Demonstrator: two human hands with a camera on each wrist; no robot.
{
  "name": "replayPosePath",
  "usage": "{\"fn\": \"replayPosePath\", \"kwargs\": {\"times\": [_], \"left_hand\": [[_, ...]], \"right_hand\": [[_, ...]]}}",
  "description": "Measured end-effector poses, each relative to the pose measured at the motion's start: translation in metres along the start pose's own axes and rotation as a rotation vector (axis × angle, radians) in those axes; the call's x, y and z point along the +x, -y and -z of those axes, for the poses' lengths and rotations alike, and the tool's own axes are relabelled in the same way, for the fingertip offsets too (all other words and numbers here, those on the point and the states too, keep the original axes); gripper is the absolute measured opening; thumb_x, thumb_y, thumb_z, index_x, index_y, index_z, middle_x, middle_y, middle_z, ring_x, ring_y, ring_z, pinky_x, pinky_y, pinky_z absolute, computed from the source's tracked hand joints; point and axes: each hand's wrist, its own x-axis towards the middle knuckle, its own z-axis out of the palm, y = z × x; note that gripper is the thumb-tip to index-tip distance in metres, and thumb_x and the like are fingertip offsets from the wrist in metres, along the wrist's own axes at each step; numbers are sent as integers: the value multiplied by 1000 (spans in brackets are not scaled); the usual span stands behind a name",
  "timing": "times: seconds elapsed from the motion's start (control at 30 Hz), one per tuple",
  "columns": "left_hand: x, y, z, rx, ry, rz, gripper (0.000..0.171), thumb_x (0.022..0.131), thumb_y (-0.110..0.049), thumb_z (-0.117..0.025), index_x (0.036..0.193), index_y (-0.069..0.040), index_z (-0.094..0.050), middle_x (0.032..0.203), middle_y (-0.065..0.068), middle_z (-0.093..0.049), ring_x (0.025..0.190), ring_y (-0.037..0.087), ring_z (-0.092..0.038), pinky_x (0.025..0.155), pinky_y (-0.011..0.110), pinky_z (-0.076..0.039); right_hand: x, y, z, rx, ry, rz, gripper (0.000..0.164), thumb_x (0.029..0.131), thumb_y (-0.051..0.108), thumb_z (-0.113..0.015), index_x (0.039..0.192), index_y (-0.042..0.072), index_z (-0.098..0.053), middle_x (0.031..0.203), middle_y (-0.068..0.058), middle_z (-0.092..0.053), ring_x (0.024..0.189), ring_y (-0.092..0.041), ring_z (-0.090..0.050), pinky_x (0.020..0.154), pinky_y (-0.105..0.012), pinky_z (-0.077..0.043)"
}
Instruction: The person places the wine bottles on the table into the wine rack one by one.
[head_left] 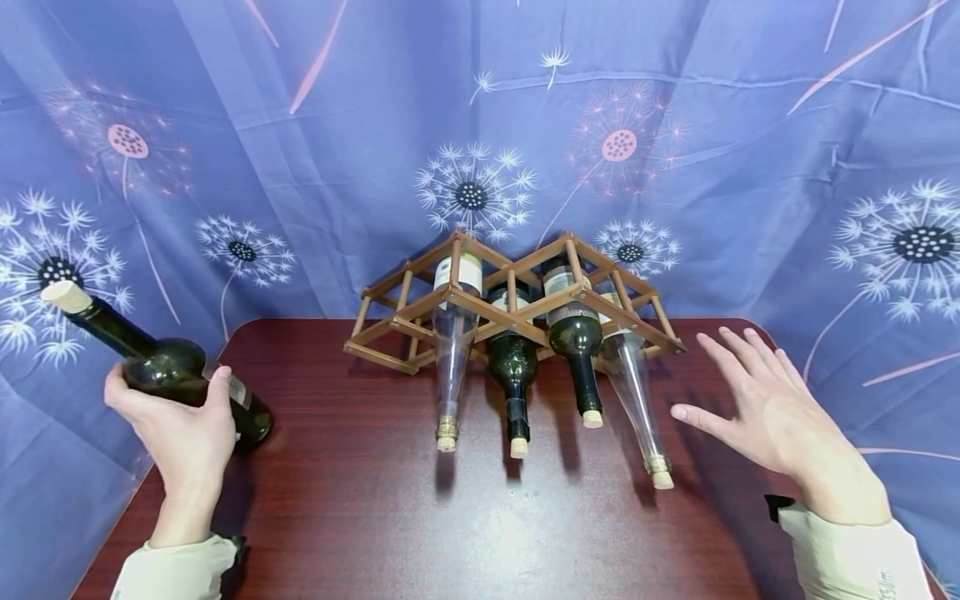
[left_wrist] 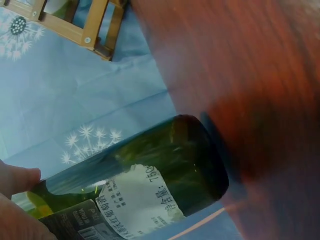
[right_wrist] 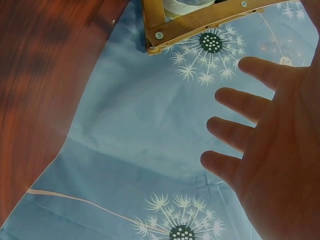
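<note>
In the head view my left hand (head_left: 183, 425) grips a dark green wine bottle (head_left: 168, 367) round its body, at the left of the table. The bottle leans with its corked neck up and to the left, its base low near the tabletop. A torn white label (left_wrist: 137, 200) shows on it in the left wrist view. My right hand (head_left: 772, 408) hovers with fingers spread and holds nothing, right of a wooden wine rack (head_left: 517, 317). Lying in the rack, necks toward me, are a clear bottle (head_left: 452, 358), two green bottles (head_left: 513, 367) and another clear bottle (head_left: 633, 392).
The rack stands near the back edge of the dark red wooden table (head_left: 337, 500). Behind it hangs a blue curtain (head_left: 337, 183) with a dandelion print. Corked bottle necks jut forward from the rack over the tabletop.
</note>
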Motion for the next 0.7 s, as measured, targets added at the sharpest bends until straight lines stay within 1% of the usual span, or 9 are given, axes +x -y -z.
{"fn": "replayPosePath", "kwargs": {"times": [0.13, 0.37, 0.43, 0.53, 0.6, 0.7], "left_hand": [[-3, -11, 0, -22, -5, -4, 90, 78, -20, -80, 149, -17, -25, 141, 3, -40, 129, 13, -41, 108, 23, -27], [-14, -47, 3, -106, -1, -8, 85, 78, -13, -78, 147, -18, -28, 135, 3, -46, 121, 12, -47, 102, 22, -33], [-16, -55, 4, -122, 0, -17, 85, 78, -12, -78, 146, -18, -29, 135, 3, -47, 119, 12, -48, 100, 21, -34], [-16, -59, 4, -143, 0, -29, 85, 77, -12, -79, 146, -19, -30, 133, 2, -49, 117, 11, -49, 99, 21, -36], [-14, -57, 2, -159, 2, -37, 86, 77, -13, -80, 146, -19, -30, 133, 1, -49, 117, 11, -50, 98, 22, -37], [-12, -53, 0, -190, 6, -64, 86, 76, -13, -81, 145, -18, -30, 135, 0, -49, 118, 11, -50, 99, 23, -37]], "right_hand": [[0, 0, 1, -2, -7, 6, 100, 82, 65, -68, 159, 16, -27, 159, -20, -25, 150, -38, -4, 116, -59, 2], [1, 4, 3, -13, -12, 17, 102, 82, 65, -68, 160, 17, -25, 160, -20, -24, 150, -37, -2, 116, -56, 3], [1, 5, 4, -11, -17, 21, 102, 81, 65, -69, 160, 17, -25, 160, -20, -24, 150, -38, -4, 117, -55, 3], [0, 6, 5, -11, -29, 31, 102, 81, 64, -70, 160, 18, -25, 159, -20, -25, 149, -39, -6, 117, -55, 2], [1, 8, 6, -11, -36, 37, 102, 80, 64, -70, 160, 18, -26, 159, -20, -25, 149, -40, -8, 117, -55, 2], [1, 10, 7, -13, -38, 42, 102, 80, 64, -70, 161, 19, -25, 159, -20, -25, 149, -38, -6, 117, -54, 2]]}}
